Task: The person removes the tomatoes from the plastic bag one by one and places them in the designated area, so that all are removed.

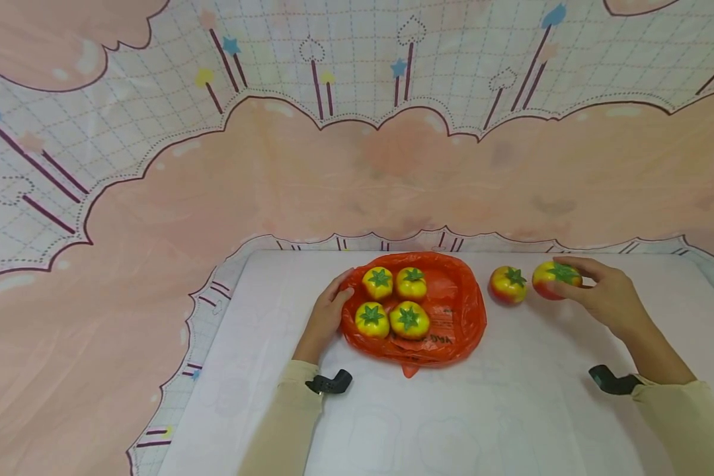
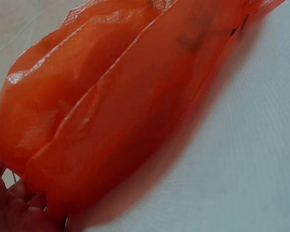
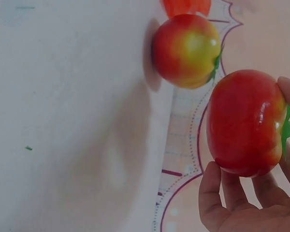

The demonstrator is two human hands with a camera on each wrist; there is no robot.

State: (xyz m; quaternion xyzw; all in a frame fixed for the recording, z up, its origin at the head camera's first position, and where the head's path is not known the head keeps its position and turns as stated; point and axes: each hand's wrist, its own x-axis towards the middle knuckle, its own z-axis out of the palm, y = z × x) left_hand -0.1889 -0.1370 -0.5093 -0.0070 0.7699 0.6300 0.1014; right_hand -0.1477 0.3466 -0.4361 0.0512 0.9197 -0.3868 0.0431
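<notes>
A red plastic bag [image 1: 461,324] lies spread with its mouth up on the white table, and several yellow-and-red tomatoes [image 1: 409,320] with green star-shaped tops sit inside it. My left hand [image 1: 328,314] grips the bag's left rim; in the left wrist view the bag's red side [image 2: 116,106] hides much of that hand. To the right of the bag, one tomato [image 1: 508,285] rests on the table. Just beyond it my right hand [image 1: 609,294] holds another tomato [image 3: 246,123] between thumb and fingers, raised off the table in the right wrist view.
The white table [image 1: 452,423] ends at a back edge behind the bag. A patterned pink-and-white cloth [image 1: 357,178] hangs behind it and runs down the left side. Black wrist straps [image 1: 332,382] sit at both sleeves.
</notes>
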